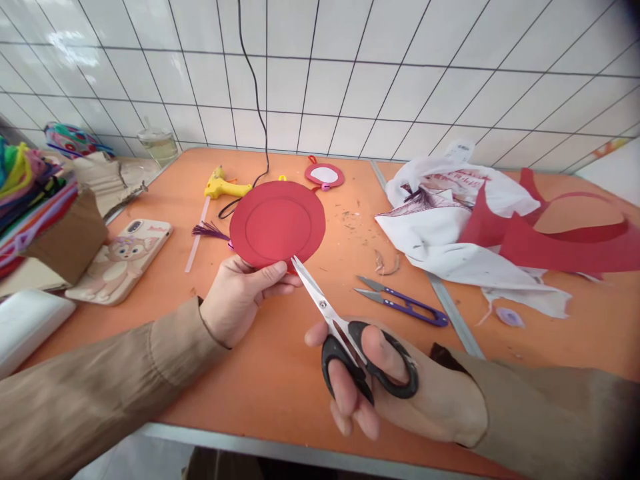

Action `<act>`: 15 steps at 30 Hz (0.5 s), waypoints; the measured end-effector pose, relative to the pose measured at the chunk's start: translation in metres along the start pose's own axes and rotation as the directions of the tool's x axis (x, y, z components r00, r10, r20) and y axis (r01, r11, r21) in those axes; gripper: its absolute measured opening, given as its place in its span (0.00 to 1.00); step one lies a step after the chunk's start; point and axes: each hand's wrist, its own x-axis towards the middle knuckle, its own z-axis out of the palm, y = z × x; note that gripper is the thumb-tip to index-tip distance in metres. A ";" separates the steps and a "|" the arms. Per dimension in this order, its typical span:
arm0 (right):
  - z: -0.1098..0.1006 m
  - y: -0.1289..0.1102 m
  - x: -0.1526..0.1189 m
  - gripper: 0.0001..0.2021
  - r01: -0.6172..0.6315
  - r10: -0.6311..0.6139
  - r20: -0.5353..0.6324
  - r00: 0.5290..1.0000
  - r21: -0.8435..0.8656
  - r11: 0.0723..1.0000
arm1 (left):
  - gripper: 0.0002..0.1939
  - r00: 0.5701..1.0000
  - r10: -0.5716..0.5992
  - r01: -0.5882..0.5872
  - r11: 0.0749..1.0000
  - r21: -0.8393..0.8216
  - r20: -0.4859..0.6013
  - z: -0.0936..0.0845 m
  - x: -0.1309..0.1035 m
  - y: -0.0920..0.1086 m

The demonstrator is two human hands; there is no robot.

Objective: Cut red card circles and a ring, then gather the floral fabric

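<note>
Scissors (323, 305) sit in your right hand (425, 403), thumb and fingers through the black handles, tips at the lower edge of the red disc (278, 220); can't tell if they touch it. Your left hand (235, 293) is clamped on that edge, thumb on top, fingers underneath, disc held up over the front-middle of the orange table (280, 387).

Closest clutter: purple-handled thread snips (410, 313), just right of the scissors. Behind the disc, partly blocked by it, a purple tassel (211, 231); past that, a translucent strip (197, 237) and yellow glue gun (225, 185). Black cable (267, 143) hangs down the tiled wall. Small red round with white centre (325, 175) lies beyond the disc.

Right side: white plastic bag (425, 240), red offcuts (570, 243) over it. Left side: phone (120, 263) against a cardboard box (73, 237) of pipe cleaners (37, 200), white case (33, 327) in front, cup (159, 145) at the back.
</note>
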 end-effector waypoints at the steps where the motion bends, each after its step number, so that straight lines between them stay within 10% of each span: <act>1: 0.000 0.000 0.000 0.22 -0.002 0.001 0.009 1.000 0.020 1.000 | 0.04 1.000 -0.001 0.001 1.000 -0.002 0.003 0.000 0.000 0.000; 15: -0.001 -0.001 0.005 0.21 -0.053 0.032 0.111 0.993 0.189 0.980 | 0.06 1.000 -0.008 0.009 1.000 0.005 -0.011 0.001 0.000 -0.001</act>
